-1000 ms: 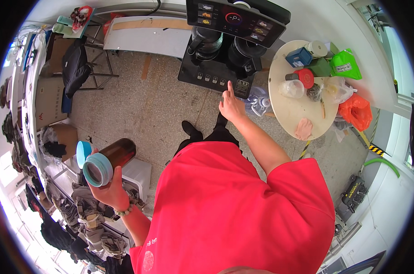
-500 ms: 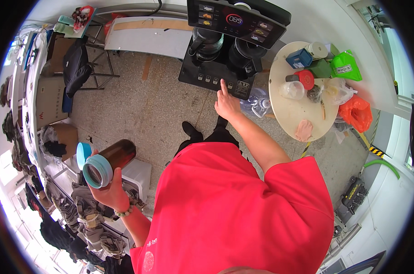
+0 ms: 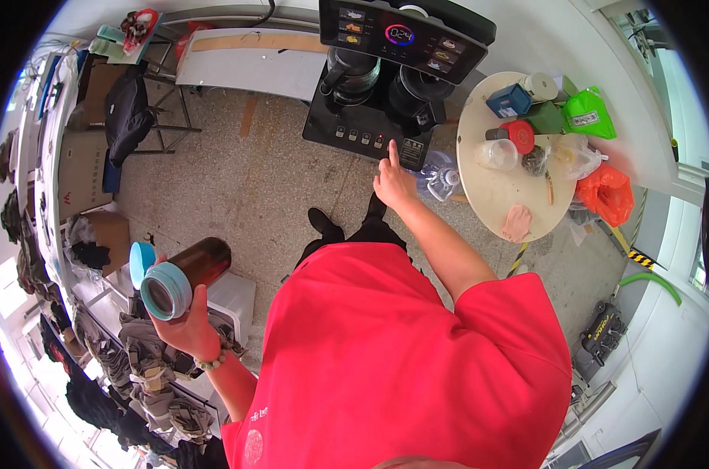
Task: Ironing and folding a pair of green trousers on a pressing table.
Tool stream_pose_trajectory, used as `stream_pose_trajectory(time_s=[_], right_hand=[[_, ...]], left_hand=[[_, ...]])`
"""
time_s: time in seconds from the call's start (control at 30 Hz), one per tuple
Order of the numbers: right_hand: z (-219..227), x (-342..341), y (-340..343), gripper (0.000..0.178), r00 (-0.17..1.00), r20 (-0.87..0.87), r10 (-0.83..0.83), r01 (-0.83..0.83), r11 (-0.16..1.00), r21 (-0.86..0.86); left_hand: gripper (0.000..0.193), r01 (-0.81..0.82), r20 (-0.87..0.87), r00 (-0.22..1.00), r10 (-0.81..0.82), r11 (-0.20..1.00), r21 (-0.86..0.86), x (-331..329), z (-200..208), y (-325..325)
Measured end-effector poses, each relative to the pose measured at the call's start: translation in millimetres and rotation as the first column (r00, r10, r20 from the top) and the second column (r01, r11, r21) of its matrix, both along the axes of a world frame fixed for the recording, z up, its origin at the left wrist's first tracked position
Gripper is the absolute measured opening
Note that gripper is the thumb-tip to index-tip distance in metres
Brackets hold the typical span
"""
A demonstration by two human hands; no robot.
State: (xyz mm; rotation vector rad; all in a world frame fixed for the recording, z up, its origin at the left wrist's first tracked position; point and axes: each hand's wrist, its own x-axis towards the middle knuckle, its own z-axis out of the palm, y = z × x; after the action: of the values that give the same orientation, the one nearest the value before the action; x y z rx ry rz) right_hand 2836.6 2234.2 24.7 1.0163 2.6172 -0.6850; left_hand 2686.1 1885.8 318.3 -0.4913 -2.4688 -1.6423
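My left hand grips a dark brown bottle with a light-blue neck. Its uncapped mouth faces up toward me while the body tilts away to the right. A light-blue lid sits by the fingers behind the mouth; whether it is hinged or held I cannot tell. My right hand has its index finger stretched out, with the other fingers curled and nothing in them. That fingertip is at the rightmost button on the black panel of a tea machine. A small red light glows there. The display is lit.
Two kettles stand on the machine. To its right, a round table bears tins, a red-lidded jar and bags. A large clear water bottle is between them. Folded clothes fill the left side. A black-draped stool stands far left.
My right index finger has shifted slightly right and nearer to me along the button row. A red light now shows on the panel, and the display's figure has changed. The bottle stays in my left hand.
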Motion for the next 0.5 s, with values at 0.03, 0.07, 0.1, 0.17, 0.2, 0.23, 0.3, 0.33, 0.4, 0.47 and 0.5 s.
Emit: stream_pose_trajectory(time_s=[0.03, 0.07, 0.1, 0.17, 0.2, 0.23, 0.3, 0.33, 0.4, 0.47, 0.5], right_hand=[[-2, 3, 1, 0.027, 1.000, -0.015, -0.002, 0.002, 1.000, 0.017], [-4, 6, 3, 0.027, 1.000, -0.030, -0.003, 0.004, 0.999, 0.034], [-5, 9, 4, 0.027, 0.999, -0.045, -0.004, 0.006, 0.999, 0.050], [-8, 12, 6, 0.028, 0.998, -0.067, -0.004, 0.008, 0.998, 0.055], [-6, 12, 6, 0.028, 0.996, -0.088, -0.004, 0.009, 0.998, 0.057], [-6, 13, 7, 0.028, 0.994, -0.109, -0.004, 0.010, 0.998, 0.060], [-18, 15, 8, 0.029, 0.996, -0.091, 0.024, -0.017, 0.997, 0.074], [-26, 17, 9, 0.029, 0.996, -0.074, 0.051, -0.045, 0.995, 0.088], [-22, 14, 8, 0.030, 0.995, -0.057, 0.081, -0.075, 0.992, 0.103], [-17, 12, 6, 0.030, 0.993, -0.069, 0.096, -0.089, 0.991, 0.098], [-15, 10, 5, 0.030, 0.992, -0.074, 0.103, -0.096, 0.991, 0.096]], left_hand=[[0.073, 0.000, 0.001, 1.000, 0.000, 1.000, 0.003, 0, 0, 0], [0.073, 0.000, 0.002, 1.000, 0.000, 1.000, 0.006, -1, 0, 0], [0.073, 0.001, 0.003, 1.000, -0.001, 1.000, 0.006, -1, -1, 1], [0.072, 0.000, -0.002, 1.000, 0.000, 1.000, 0.003, -1, -1, 1], [0.072, -0.001, -0.003, 1.000, 0.001, 1.000, -0.001, -1, -1, 1], [0.072, 0.000, -0.002, 1.000, 0.000, 1.000, -0.001, 0, -1, 1], [0.073, -0.001, 0.001, 1.000, 0.001, 1.000, -0.012, 0, 0, 2], [0.073, -0.001, 0.003, 1.000, 0.001, 1.000, -0.018, 0, 0, 2], [0.073, -0.001, 0.000, 1.000, 0.001, 1.000, -0.017, 1, 0, 2], [0.072, -0.002, -0.005, 1.000, 0.002, 1.000, -0.015, 1, -1, 1], [0.072, -0.003, -0.006, 1.000, 0.003, 1.000, -0.015, 1, -1, 0]])
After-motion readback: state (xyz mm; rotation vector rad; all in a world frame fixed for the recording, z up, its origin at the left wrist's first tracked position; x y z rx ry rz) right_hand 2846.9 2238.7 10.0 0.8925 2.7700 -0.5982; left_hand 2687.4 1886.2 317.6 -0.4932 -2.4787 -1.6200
